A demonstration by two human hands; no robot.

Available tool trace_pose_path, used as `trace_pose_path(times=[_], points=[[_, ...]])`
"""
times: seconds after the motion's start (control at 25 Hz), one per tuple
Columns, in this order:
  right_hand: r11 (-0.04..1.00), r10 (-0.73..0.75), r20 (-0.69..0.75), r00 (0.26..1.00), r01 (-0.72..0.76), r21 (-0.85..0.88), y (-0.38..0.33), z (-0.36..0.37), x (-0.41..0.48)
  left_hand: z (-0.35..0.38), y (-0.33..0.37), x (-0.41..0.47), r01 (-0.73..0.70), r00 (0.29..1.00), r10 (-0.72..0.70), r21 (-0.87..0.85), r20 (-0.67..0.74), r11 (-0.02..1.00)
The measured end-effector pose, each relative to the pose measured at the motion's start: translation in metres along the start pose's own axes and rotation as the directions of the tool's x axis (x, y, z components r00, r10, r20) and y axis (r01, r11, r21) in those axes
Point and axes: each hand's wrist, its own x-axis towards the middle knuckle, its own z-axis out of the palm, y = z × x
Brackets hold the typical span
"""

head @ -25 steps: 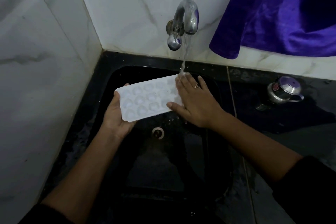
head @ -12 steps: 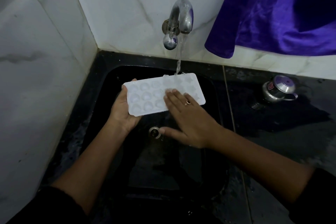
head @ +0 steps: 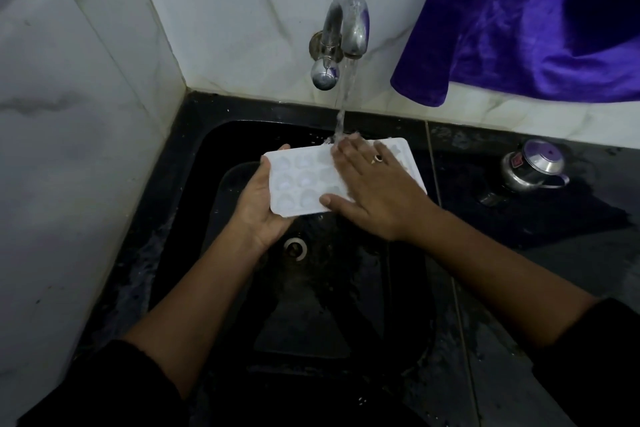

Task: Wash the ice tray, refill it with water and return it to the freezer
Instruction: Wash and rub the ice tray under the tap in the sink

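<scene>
A white ice tray point(head: 301, 180) with rounded moulds is held over the black sink point(head: 214, 135), cavities up, under the running metal tap point(head: 346, 24). My left hand point(head: 258, 204) grips the tray's left end from below. My right hand point(head: 374, 191) lies flat on the tray's right half, fingers spread, with a ring on one finger. The water stream point(head: 344, 107) lands on the fingertips of my right hand at the tray's far edge. The tray's right part is mostly hidden under that hand.
The sink's drain point(head: 295, 248) sits just below the tray. A small steel pot with lid point(head: 533, 166) stands on the wet black counter at the right. A purple cloth point(head: 519, 21) hangs over the tiled wall behind. White tiled walls close the left and back.
My right hand has slid from the tray's near middle up to its far edge under the stream. The tray stays in my left hand, shifted slightly.
</scene>
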Motion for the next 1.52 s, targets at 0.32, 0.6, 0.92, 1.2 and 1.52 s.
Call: trace_pose_path(times=[0.32, 0.6, 0.92, 1.2, 1.52], points=[[0.997, -0.068, 0.032, 0.997, 0.069, -0.039, 0.001, -0.001, -0.008, 0.013, -0.004, 0.014, 0.033, 0.999, -0.033, 0.039, 0.011, 0.999], [0.983, -0.174, 0.077, 0.982, 0.178, -0.05, -0.007, 0.006, -0.027, 0.022, -0.007, 0.023, 0.039, 0.999, -0.039, 0.071, -0.006, 0.997], [0.971, -0.225, 0.091, 0.97, 0.231, -0.062, -0.003, 0.004, -0.026, 0.033, -0.017, 0.03, 0.027, 1.0, -0.027, 0.041, -0.013, 0.999], [0.971, -0.23, 0.073, 0.97, 0.233, -0.045, -0.003, 0.008, -0.021, 0.042, -0.023, 0.031, 0.046, 0.999, -0.046, -0.013, -0.022, 0.999], [0.975, -0.218, 0.024, 0.976, 0.218, -0.031, -0.005, 0.009, -0.013, 0.048, -0.03, 0.029, 0.072, 0.996, -0.072, -0.001, -0.054, 0.997]])
